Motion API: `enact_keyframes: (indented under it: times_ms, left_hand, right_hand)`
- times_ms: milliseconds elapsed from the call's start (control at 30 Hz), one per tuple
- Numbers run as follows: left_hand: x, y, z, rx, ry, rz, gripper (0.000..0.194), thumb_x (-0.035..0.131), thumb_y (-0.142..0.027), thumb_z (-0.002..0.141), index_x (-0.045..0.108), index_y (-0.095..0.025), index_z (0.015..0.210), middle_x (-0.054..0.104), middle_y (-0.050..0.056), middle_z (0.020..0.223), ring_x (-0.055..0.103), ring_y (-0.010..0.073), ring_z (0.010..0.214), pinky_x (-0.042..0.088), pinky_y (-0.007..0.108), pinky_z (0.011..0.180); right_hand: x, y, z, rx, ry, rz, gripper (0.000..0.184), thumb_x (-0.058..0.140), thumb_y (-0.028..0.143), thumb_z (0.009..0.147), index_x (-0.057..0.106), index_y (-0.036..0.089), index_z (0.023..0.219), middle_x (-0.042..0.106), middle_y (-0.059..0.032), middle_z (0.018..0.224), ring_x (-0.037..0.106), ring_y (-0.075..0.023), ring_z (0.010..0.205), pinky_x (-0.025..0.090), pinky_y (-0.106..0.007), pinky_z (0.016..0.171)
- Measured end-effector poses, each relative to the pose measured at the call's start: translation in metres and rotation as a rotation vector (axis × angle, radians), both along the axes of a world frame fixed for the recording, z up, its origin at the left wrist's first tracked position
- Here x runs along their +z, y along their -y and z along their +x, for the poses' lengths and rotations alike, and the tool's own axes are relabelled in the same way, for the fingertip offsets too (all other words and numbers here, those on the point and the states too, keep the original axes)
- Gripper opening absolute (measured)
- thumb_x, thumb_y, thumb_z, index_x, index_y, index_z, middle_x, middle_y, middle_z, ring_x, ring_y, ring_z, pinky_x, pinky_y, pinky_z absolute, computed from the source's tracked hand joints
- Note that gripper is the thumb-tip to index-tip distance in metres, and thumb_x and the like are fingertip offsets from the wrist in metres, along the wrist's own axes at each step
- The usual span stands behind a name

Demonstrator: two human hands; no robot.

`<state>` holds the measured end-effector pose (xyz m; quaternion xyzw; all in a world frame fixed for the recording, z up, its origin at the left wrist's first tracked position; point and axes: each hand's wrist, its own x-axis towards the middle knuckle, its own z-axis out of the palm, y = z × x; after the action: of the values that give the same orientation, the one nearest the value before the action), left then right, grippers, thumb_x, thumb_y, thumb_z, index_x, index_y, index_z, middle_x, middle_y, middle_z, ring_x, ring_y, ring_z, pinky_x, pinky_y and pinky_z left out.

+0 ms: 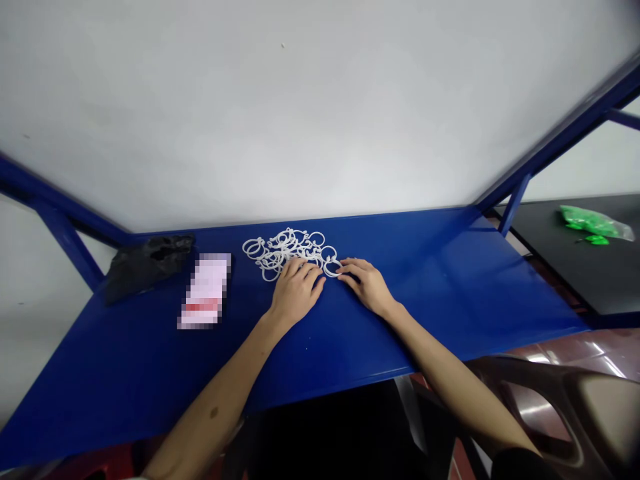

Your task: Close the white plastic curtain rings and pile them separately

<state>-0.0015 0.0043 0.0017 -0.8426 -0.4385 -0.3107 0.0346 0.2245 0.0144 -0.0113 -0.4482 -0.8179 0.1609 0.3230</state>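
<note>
A loose pile of white plastic curtain rings (285,244), each with a small eyelet, lies on the blue table. My left hand (296,290) rests palm down on the near edge of the pile, fingers apart and thumb out to the right; its fingertips cover some rings. One white curtain ring (327,269) sits at the pile's right end, flat on the table. My right hand (366,283) has thumb and fingertips closed at that ring's right edge.
A phone with a blurred screen (206,290) and a crumpled black plastic bag (150,263) lie to the left. Blue metal braces (515,203) flank the blue table (450,293). Beyond, a black table (555,260) bears a bag of green pieces (595,221). A brown chair (550,380) stands at right.
</note>
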Motion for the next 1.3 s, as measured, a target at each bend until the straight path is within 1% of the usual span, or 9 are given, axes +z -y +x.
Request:
enact_keyframes:
  times_ms: [167,400,533,600,700,833,1000,1167,1300]
  left_hand:
    - [0.002,0.0,0.0,0.014,0.035,0.003,0.02,0.057,-0.029,0.095,0.072,-0.022,0.106,0.074,0.007,0.101,0.059,0.0292,0.109,0.047,0.052,0.099]
    - [0.002,0.0,0.003,-0.128,-0.034,-0.016,0.019,0.06,-0.028,0.094,0.072,-0.024,0.108,0.072,0.007,0.11,0.056,0.0276,0.115,0.048,0.049,0.101]
    - [0.001,0.0,0.003,-0.033,0.085,-0.056,0.017,0.057,-0.024,0.095,0.072,-0.022,0.103,0.074,0.006,0.104,0.059,0.026,0.11,0.048,0.048,0.1]
    - [0.003,0.001,0.004,0.039,0.24,-0.136,0.018,0.054,-0.027,0.097,0.071,-0.022,0.1,0.075,0.004,0.097,0.064,0.023,0.099,0.052,0.043,0.092]
    - [0.007,0.003,0.006,0.118,0.508,-0.385,0.025,0.05,-0.037,0.1,0.07,-0.022,0.101,0.076,0.002,0.085,0.068,0.0176,0.078,0.055,0.033,0.073]
    - [0.008,0.005,0.006,0.047,0.719,-0.64,0.028,0.056,-0.044,0.096,0.071,-0.022,0.102,0.076,0.001,0.079,0.07,0.0167,0.072,0.055,0.029,0.066]
    - [0.01,0.006,0.004,-0.03,0.878,-0.761,0.028,0.063,-0.043,0.092,0.073,-0.021,0.107,0.078,0.003,0.085,0.073,0.0188,0.082,0.057,0.032,0.075]
    - [0.014,0.006,0.002,-0.003,0.891,-0.824,0.033,0.065,-0.044,0.09,0.073,-0.022,0.114,0.078,0.004,0.091,0.072,0.0181,0.084,0.056,0.029,0.075]
    - [0.015,0.006,0.002,-0.018,0.881,-0.829,0.033,0.064,-0.044,0.09,0.073,-0.022,0.113,0.078,0.004,0.089,0.071,0.0173,0.083,0.055,0.028,0.073]
  right_hand:
    - [0.008,0.003,-0.007,-0.015,-0.09,0.004,0.023,0.056,0.038,0.099,0.075,0.025,0.1,0.062,-0.0102,0.125,0.061,-0.0241,0.116,0.051,-0.045,0.099]
    - [0.018,0.009,-0.009,0.015,-0.264,-0.037,0.022,0.057,0.039,0.098,0.075,0.026,0.097,0.062,-0.0072,0.108,0.063,-0.0212,0.101,0.054,-0.041,0.091]
    - [0.015,0.013,-0.005,0.011,-0.193,-0.026,0.026,0.054,0.041,0.099,0.075,0.026,0.098,0.058,-0.0088,0.116,0.062,-0.0177,0.089,0.055,-0.038,0.085]
    - [0.016,0.017,-0.004,0.015,-0.096,-0.024,0.026,0.052,0.041,0.1,0.075,0.027,0.1,0.058,-0.0084,0.121,0.062,-0.0173,0.089,0.054,-0.036,0.084]
    - [0.024,0.024,-0.008,-0.01,0.002,-0.099,0.023,0.053,0.04,0.1,0.073,0.031,0.102,0.063,-0.0047,0.12,0.062,-0.0185,0.095,0.052,-0.036,0.087]
    - [0.035,0.031,-0.019,-0.066,-0.047,-0.22,0.023,0.062,0.043,0.094,0.067,0.028,0.111,0.069,-0.0021,0.11,0.065,-0.0182,0.095,0.052,-0.035,0.089]
    - [0.039,0.032,-0.02,-0.046,-0.026,-0.181,0.025,0.059,0.041,0.096,0.065,0.027,0.116,0.069,-0.0053,0.118,0.067,-0.0202,0.102,0.055,-0.038,0.09]
    - [0.026,0.03,-0.014,0.116,-0.011,0.102,0.022,0.056,0.031,0.098,0.064,0.024,0.118,0.064,-0.0117,0.131,0.066,-0.0227,0.11,0.056,-0.042,0.094]
    - [0.012,0.026,-0.015,0.054,-0.214,0.047,0.039,0.06,0.033,0.097,0.051,0.023,0.134,0.071,-0.0091,0.118,0.071,-0.0198,0.103,0.059,-0.037,0.091]
